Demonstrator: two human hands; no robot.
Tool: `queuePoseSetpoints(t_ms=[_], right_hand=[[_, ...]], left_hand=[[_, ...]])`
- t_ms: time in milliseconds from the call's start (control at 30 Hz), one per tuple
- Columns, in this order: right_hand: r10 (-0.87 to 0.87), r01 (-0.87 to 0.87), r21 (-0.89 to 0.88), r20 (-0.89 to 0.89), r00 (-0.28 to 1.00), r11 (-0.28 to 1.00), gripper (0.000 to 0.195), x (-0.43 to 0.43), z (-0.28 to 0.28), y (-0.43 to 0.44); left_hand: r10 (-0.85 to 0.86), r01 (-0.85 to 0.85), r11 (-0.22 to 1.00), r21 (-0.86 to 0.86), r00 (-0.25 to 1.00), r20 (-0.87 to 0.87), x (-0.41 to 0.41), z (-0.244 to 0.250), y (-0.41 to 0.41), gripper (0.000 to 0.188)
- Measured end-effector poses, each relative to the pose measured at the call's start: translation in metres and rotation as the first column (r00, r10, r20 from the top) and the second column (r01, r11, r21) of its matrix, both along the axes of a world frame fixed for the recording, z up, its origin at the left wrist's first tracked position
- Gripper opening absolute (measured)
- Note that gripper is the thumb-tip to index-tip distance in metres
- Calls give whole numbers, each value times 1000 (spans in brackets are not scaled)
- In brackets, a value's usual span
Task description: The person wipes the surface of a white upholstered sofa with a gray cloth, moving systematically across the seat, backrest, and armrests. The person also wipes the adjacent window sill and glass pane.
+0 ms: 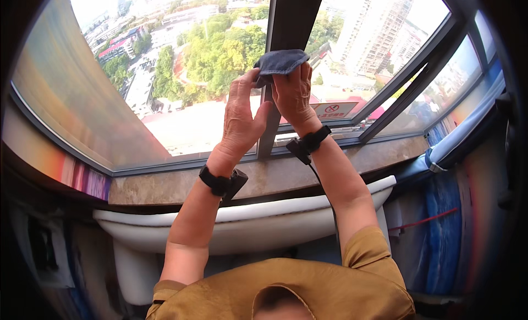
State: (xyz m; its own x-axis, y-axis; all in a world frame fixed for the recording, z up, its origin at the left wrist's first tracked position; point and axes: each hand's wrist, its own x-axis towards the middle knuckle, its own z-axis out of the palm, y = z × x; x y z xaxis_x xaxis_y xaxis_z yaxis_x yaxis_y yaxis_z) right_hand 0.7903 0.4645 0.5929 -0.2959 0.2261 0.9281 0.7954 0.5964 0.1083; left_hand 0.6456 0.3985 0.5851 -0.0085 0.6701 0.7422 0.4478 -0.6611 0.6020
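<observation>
A dark grey cloth is held up against the dark vertical window frame post. My right hand grips the cloth from below, its fingertips partly hidden under the fabric. My left hand is raised beside it, thumb apart, with its fingertips at the cloth's left edge; whether they pinch it I cannot tell. Each wrist wears a black strap with a small black device, and a cable runs down from the right one.
Beyond the window glass lie trees and tall buildings far below. A stone windowsill runs under the frame, with a white padded seat back before it. A prohibition sign is on the right pane; a tied blue curtain hangs right.
</observation>
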Motion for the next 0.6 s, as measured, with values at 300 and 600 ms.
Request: queuePoseSetpoints(t_ms=[300, 600], right_hand=[[-71, 85, -109, 130, 989, 990, 38, 9, -77, -16], [-131, 133, -30, 58, 990, 991, 35, -2, -20, -16]], left_hand=[[-131, 115, 956, -271, 990, -43, 2, -39, -14, 68], [-148, 152, 967, -207, 988, 35, -1, -41, -8, 85]])
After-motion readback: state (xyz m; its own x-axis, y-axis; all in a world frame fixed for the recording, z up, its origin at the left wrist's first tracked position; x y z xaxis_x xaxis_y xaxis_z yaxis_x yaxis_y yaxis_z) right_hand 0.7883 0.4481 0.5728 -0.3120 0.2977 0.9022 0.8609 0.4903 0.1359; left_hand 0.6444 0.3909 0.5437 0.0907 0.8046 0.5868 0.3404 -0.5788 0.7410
